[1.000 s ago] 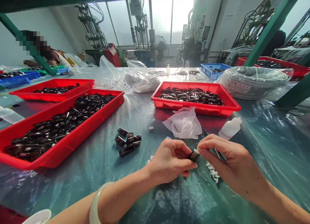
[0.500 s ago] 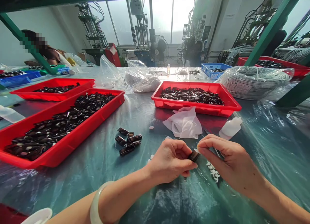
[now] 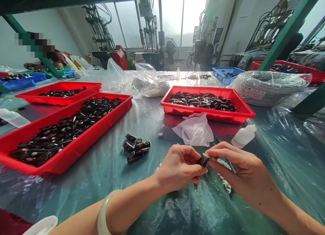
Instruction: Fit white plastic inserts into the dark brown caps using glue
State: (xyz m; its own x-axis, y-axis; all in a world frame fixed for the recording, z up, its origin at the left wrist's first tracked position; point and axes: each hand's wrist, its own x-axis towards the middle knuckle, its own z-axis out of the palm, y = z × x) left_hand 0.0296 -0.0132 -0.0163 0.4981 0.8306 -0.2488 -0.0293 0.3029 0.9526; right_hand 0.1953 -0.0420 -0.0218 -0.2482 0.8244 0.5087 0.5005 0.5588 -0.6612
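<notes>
My left hand (image 3: 175,169) is closed, with thumb and fingers pinching a small glossy black plastic part (image 3: 203,160). A small white piece (image 3: 206,155) sits at the part's upper end. My right hand (image 3: 243,170) has its index fingertip against this white end and its thumb close to the part's side. Several white pieces (image 3: 225,186) lie on the table behind the right hand, partly hidden by it. A loose group of black parts (image 3: 137,148) rests to the left of my hands.
Red trays (image 3: 129,104) of black parts stand at left, and another red tray (image 3: 208,117) is ahead. A crumpled white sheet (image 3: 195,130) and a white bottle (image 3: 243,136) lie before my hands. A wrapped coil (image 3: 271,87) sits at right. A person (image 3: 57,59) is at far left.
My right thumb and index finger have parted a little from their pinch on the white piece, which now shows at the part's end. The whole view has shifted slightly.
</notes>
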